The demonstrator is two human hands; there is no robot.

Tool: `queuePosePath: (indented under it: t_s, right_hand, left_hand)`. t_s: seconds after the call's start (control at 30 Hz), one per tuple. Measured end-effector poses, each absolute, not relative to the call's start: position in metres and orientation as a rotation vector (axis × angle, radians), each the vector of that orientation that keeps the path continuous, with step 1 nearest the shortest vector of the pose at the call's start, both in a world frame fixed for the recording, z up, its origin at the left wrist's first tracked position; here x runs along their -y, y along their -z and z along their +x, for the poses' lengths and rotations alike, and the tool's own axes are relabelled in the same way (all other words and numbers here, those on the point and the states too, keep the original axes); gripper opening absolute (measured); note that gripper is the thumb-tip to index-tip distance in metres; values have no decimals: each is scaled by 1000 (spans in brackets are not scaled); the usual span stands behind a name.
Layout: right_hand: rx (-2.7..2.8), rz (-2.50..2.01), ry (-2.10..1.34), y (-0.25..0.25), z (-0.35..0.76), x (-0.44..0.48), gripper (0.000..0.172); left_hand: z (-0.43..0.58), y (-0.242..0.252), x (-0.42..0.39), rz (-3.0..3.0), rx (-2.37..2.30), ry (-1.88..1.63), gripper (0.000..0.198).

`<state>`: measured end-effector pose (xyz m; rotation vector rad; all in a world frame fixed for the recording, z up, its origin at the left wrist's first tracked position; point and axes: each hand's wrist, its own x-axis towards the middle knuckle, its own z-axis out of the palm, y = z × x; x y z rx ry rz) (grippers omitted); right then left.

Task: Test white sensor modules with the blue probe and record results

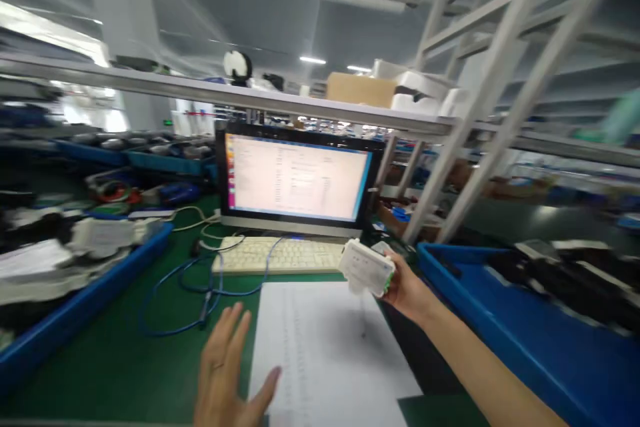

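My right hand (pixel 407 290) grips a small white plastic device (pixel 367 268) by its right end, with a bit of green showing near the fingers. The device is held above a printed sheet of paper (pixel 320 347) lying on the green mat. Something thin and pale seems to hang below it, too blurred to name. Over the mat, at the left edge of the paper, my left hand (pixel 230 373) is open with fingers apart and holds nothing. A white keyboard (pixel 285 255) lies behind the paper, below a lit monitor (pixel 300 177).
A blue tray (pixel 100 293) of white devices stands on the left. On the right is another blue tray (pixel 520 340) with black items along its far side. A blue cable (pixel 175 331) loops over the mat. A shelf (pixel 300 104) with boxes spans above the monitor, beside slanted metal posts.
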<state>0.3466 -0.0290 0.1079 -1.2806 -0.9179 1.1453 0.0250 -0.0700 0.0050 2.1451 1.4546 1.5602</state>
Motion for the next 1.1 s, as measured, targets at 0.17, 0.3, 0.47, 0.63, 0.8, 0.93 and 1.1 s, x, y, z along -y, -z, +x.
queuePosePath:
  t_s: [0.17, 0.3, 0.47, 0.63, 0.8, 0.93, 1.1]
  right_hand:
    - [1049, -1145, -1744, -62, 206, 17, 43]
    - [1255, -1112, -1821, -40, 153, 1, 53]
    - [1507, -1160, -1121, -21, 137, -17, 50]
    - [1590, -1140, -870, -1, 127, -13, 39]
    - [1556, -1188, -684, 1, 115, -9, 35]
    - [1534, -1159, -683, 0, 113, -8, 35]
    - [1534, -1144, -743, 5, 118, -14, 38]
  left_hand:
    - [35, -16, 68, 1959, -1583, -1419, 98]
    - [6, -10, 66, 1746, -1773, -1425, 73]
    - [-10, 1, 60, 1840, -2165, -1344, 48]
    - [1, 1, 45, 1999, -2320, -1289, 40]
    - [4, 2, 42, 2034, -2335, -1302, 37]
    - [3, 4, 44, 2018, -2304, -1326, 38]
    - [9, 5, 45, 1922, -2296, -1352, 43]
